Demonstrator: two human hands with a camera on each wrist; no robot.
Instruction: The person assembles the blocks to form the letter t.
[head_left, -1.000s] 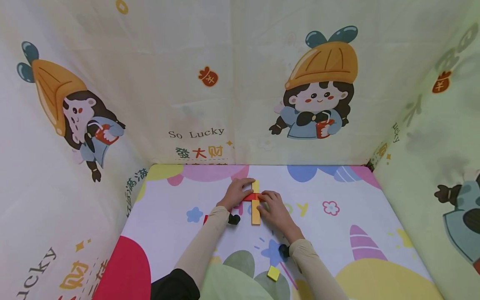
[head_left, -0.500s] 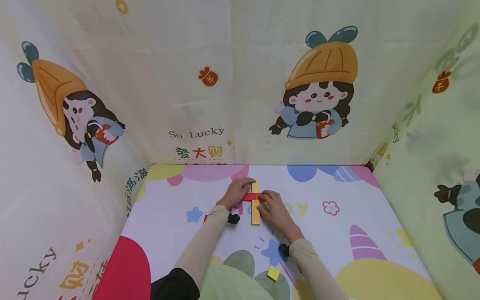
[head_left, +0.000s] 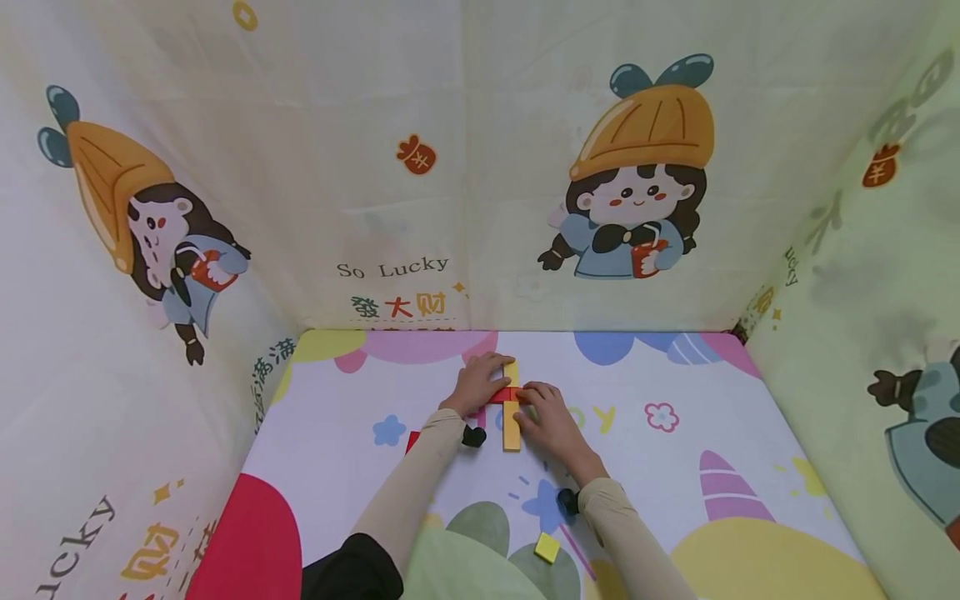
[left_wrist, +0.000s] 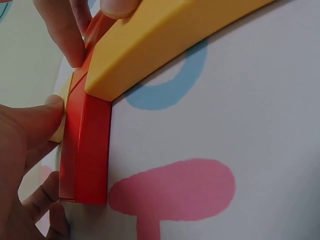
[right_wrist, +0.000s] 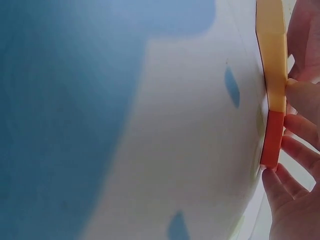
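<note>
Several blocks lie in a cross shape near the middle of the table in the head view. Two red blocks (head_left: 501,396) meet end to end, with a seam between them showing in the left wrist view. A yellow block (head_left: 512,375) is on their far side, and a longer orange-yellow block (head_left: 512,429) extends from their near side. My left hand (head_left: 478,382) holds the far yellow block, its other fingers at the left red block's end. My right hand (head_left: 553,422) pinches the right red block (right_wrist: 272,140), its thumb against the orange-yellow block (left_wrist: 145,45).
A small yellow block (head_left: 547,547) lies apart, nearer the front. Another red piece (head_left: 412,441) is partly hidden behind the left sleeve. The patterned tabletop (head_left: 622,467) is bordered by cloth walls (head_left: 510,208) at the back and both sides.
My left hand has shifted slightly right, and the left red block's visible end has moved right with it. The right hand stays in place.
</note>
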